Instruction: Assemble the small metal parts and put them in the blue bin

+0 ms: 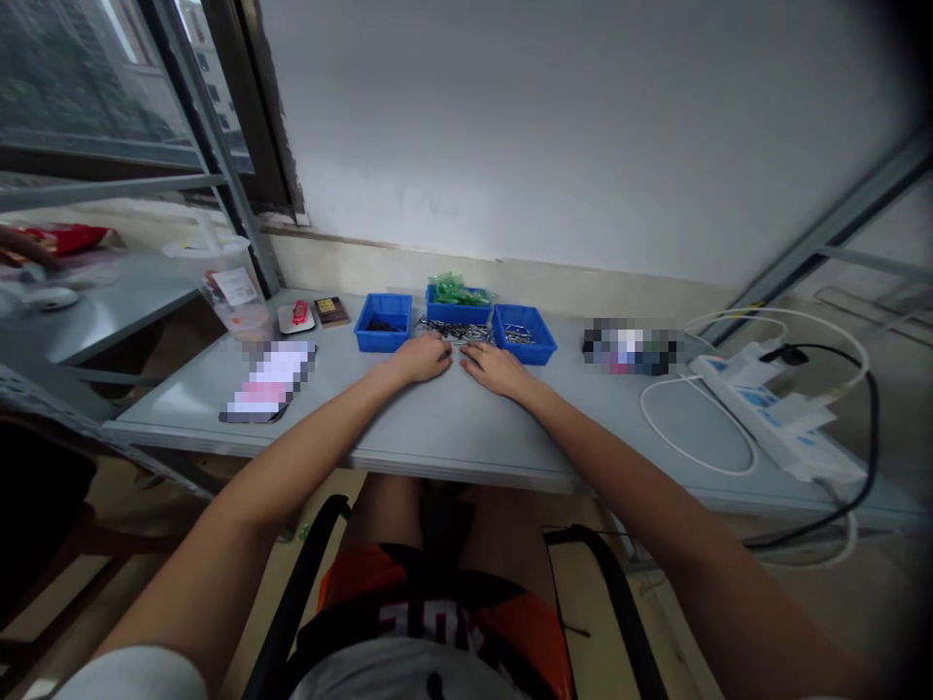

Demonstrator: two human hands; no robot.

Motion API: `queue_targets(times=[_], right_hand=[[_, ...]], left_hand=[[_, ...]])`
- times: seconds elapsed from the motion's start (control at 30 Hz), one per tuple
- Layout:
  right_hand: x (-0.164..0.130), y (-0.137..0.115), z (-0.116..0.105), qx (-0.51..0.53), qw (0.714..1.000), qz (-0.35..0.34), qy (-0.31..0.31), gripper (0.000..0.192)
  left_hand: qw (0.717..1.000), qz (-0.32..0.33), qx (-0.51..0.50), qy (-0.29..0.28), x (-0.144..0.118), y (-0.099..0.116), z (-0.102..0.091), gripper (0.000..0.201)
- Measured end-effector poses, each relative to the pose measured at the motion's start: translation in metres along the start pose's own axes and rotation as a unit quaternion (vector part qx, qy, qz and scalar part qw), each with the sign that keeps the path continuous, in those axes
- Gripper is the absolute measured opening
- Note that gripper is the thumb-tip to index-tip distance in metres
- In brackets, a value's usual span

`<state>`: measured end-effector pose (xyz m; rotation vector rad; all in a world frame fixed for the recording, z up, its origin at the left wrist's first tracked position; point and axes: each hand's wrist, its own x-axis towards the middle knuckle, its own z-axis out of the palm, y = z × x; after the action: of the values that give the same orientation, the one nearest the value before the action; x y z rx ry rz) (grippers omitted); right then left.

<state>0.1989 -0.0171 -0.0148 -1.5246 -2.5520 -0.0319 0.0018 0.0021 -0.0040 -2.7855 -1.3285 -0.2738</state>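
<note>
Both my hands rest on the grey table [437, 428], fingertips at a pile of small silver metal parts [458, 332]. My left hand [421, 358] lies palm down with fingers curled toward the pile's left end. My right hand [494, 367] lies beside it, fingers reaching the pile's near edge. Whether either hand pinches a part is too small to tell. Behind the pile stand three blue bins: the left bin [383, 322] holds dark pieces, the middle bin [458, 303] holds green pieces, the right bin [525, 333] holds a few metal pieces.
A phone [268, 381] lies at the left, with a plastic cup [234, 289], a small white scale [295, 317] and a brown card [330, 310] behind it. A white power strip [765, 413] with white and black cables sits at the right. The wall is close behind.
</note>
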Motion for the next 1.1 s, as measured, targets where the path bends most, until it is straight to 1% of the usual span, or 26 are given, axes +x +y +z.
queue_targets(times=[0.1,0.2,0.33,0.47,0.63,0.73,0.87,0.97,1.1], right_hand=[[-0.002,-0.001,-0.001,0.007,1.0,-0.004,0.015,0.042],[-0.005,0.0,-0.001,0.013,0.999,0.001,0.034,0.045],[-0.005,0.001,-0.001,0.016,1.0,-0.017,0.011,0.039],[-0.007,0.001,-0.003,0.028,0.999,-0.018,0.021,0.034],[-0.01,0.004,-0.003,0.036,0.998,-0.045,0.023,0.031],[-0.007,0.007,-0.001,0.039,0.998,-0.044,0.028,0.029],[-0.004,0.01,0.002,0.049,0.997,-0.044,0.035,0.029],[-0.003,0.011,0.003,0.055,0.996,-0.051,0.036,0.03],[-0.003,0.01,0.003,0.061,0.997,-0.036,0.042,0.031]], left_hand=[[1.0,-0.007,-0.009,-0.002,-0.001,0.0,-0.001,0.038],[1.0,-0.015,-0.024,0.007,-0.001,0.001,-0.001,0.039],[0.999,-0.008,-0.028,0.014,0.0,0.003,0.0,0.038],[1.0,0.004,-0.023,0.015,0.0,0.008,0.002,0.034],[0.998,-0.047,-0.017,0.046,0.005,0.016,0.008,0.036],[0.996,-0.054,-0.004,0.065,0.011,0.018,0.013,0.039],[0.996,-0.058,-0.005,0.07,0.016,0.015,0.016,0.04],[0.995,-0.061,-0.011,0.074,0.017,0.012,0.016,0.034],[0.995,-0.072,-0.03,0.068,0.017,0.007,0.014,0.029]])
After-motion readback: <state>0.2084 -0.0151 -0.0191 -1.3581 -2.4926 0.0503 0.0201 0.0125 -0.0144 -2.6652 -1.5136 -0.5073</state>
